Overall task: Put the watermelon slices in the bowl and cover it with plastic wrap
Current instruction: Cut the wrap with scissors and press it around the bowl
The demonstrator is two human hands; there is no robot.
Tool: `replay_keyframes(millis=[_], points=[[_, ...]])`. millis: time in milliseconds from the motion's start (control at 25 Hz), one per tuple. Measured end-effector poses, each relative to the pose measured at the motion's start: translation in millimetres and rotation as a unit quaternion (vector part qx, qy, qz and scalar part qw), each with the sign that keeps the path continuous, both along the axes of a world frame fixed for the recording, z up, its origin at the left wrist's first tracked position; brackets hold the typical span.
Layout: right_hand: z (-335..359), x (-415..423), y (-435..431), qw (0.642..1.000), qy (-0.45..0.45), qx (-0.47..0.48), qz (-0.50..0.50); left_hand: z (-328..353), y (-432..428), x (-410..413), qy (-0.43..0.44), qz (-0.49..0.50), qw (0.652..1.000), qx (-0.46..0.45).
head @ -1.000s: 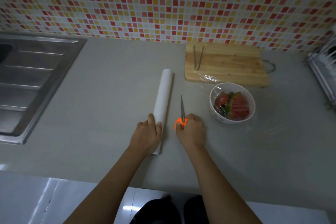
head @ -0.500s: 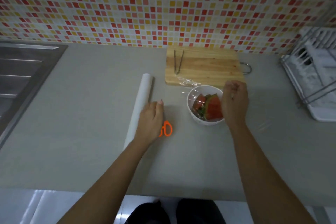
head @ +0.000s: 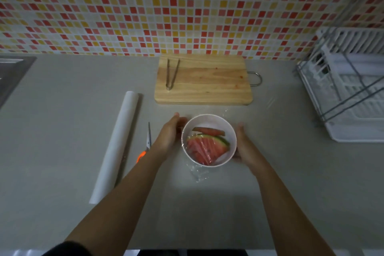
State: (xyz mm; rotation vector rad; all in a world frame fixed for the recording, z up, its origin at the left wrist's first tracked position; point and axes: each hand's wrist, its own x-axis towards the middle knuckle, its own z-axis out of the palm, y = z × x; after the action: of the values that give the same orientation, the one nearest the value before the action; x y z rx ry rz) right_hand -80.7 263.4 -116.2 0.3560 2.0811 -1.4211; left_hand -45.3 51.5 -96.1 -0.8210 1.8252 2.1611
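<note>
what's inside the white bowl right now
Watermelon slices: a large wedge with green rind and a thinner slice behind it, seen through plastic wrap laid over the bowl. The bowl's bottom beneath them is hidden.

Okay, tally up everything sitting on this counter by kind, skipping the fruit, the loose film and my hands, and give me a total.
Bowl: 1
Cutting board: 1
Tongs: 1
Scissors: 1
Plastic wrap roll: 1
Dish rack: 1
Total: 6
</note>
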Motion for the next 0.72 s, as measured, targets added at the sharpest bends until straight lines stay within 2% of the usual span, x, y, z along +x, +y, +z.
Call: replay_keyframes(millis=[120,320,520,640,720], points=[[6.0,-28.2,2.1,0.996,0.052,0.074,0.012,-7.7,-3.8,4.0,-0.018,-0.032,0.994,-0.101],[7.6,-67.1,-10.0,0.996,0.022,-0.048,0.071,-9.6,0.0,7.2,0.021,0.010,0.996,-0.090],[0.1,-68.8,-12.5,0.991,0.037,-0.127,-0.023,-14.3,-5.5,9.4,0.034,0.022,0.997,-0.065],[1.2,-64.9,-14.1,0.990,0.027,-0.135,-0.025,-20.8,-4.3,10.1,-0.008,0.049,0.990,-0.130],[3.8,-64.4,-13.4,0.985,-0.014,-0.167,-0.040,-17.6,-1.4,5.0,-0.031,0.098,0.979,-0.175]])
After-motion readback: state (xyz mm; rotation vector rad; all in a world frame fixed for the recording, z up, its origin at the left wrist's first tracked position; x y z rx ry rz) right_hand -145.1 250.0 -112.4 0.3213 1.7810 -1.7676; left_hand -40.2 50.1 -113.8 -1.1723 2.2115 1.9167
